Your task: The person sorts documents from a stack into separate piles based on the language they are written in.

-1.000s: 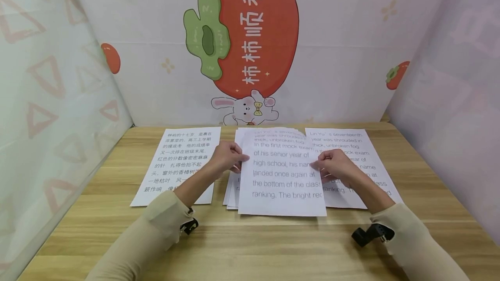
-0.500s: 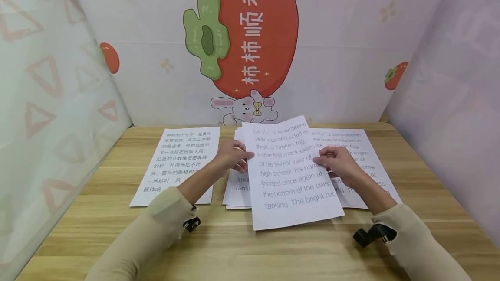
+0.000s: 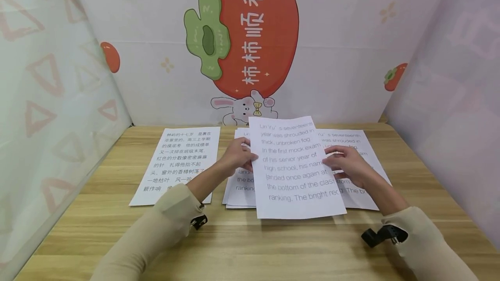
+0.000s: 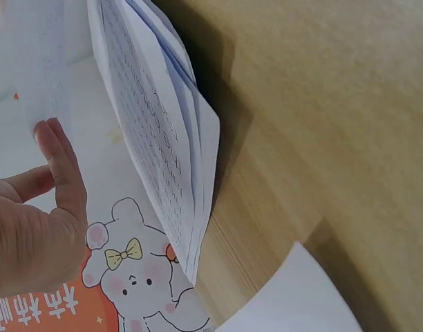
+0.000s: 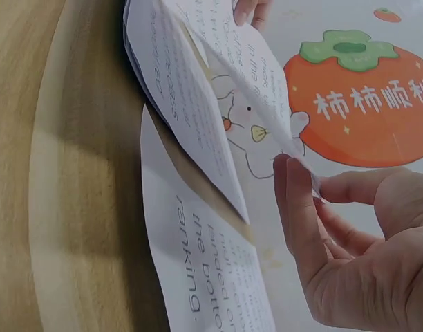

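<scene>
Between my two hands a white sheet of paper (image 3: 297, 168) with printed English text is held up above the table, tilted toward me. My left hand (image 3: 237, 156) pinches its left edge, and my right hand (image 3: 349, 166) pinches the right edge between thumb and fingers, as the right wrist view shows. Partly hidden behind the sheet lies a stack of papers (image 3: 239, 194), its several layers visible in the left wrist view. To the right, another English-printed sheet (image 3: 369, 159) lies on the table, partly covered by my right hand and the held sheet.
A sheet with Chinese text (image 3: 181, 155) lies at the left of the wooden table (image 3: 234, 250). Behind the table hangs a white cloth backdrop (image 3: 336, 86) with a persimmon and rabbit print. Pale cloth walls (image 3: 50, 99) stand at both sides.
The sheet has come up off the stack and shifted right with both hands. Its curled top has straightened, and more of the stack shows at its left.
</scene>
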A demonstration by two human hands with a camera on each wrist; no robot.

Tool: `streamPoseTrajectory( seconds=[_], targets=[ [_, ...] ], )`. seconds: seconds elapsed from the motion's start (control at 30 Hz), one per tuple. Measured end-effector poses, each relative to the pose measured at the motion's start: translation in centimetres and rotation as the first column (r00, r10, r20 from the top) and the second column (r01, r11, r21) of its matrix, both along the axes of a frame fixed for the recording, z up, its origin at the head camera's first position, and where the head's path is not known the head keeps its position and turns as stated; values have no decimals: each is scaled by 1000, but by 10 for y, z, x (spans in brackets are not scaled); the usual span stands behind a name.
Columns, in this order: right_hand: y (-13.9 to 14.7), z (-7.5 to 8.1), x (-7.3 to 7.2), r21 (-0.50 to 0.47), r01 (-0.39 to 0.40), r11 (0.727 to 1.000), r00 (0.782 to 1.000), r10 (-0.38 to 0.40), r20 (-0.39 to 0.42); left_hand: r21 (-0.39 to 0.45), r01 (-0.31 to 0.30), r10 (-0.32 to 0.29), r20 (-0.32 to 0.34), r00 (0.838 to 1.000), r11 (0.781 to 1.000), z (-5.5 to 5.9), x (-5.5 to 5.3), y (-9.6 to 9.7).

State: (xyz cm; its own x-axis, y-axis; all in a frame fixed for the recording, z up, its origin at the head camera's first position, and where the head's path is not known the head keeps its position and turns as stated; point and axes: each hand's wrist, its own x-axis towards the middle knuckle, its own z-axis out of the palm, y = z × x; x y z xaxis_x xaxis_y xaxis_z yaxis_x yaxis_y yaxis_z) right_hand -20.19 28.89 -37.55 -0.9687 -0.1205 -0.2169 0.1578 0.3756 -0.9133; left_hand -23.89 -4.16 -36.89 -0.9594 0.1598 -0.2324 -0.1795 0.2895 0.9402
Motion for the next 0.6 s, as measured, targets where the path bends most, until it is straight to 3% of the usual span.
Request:
streamPoseTrajectory(
  seconds=[0.17, 0.4, 0.6],
  targets=[
    [11, -3, 2, -10, 20, 1000, 1000, -20, 1, 32, -10, 10, 4, 1000, 999, 1, -2, 9],
    [31, -3, 3, -28, 93, 995, 995, -93, -27, 72, 32, -38, 88, 995, 997, 1, -2, 22],
    [48, -2, 3, -16, 121, 993, 992, -122, -32, 120, 77, -89, 101, 991, 990, 0, -1, 34]
  ],
)
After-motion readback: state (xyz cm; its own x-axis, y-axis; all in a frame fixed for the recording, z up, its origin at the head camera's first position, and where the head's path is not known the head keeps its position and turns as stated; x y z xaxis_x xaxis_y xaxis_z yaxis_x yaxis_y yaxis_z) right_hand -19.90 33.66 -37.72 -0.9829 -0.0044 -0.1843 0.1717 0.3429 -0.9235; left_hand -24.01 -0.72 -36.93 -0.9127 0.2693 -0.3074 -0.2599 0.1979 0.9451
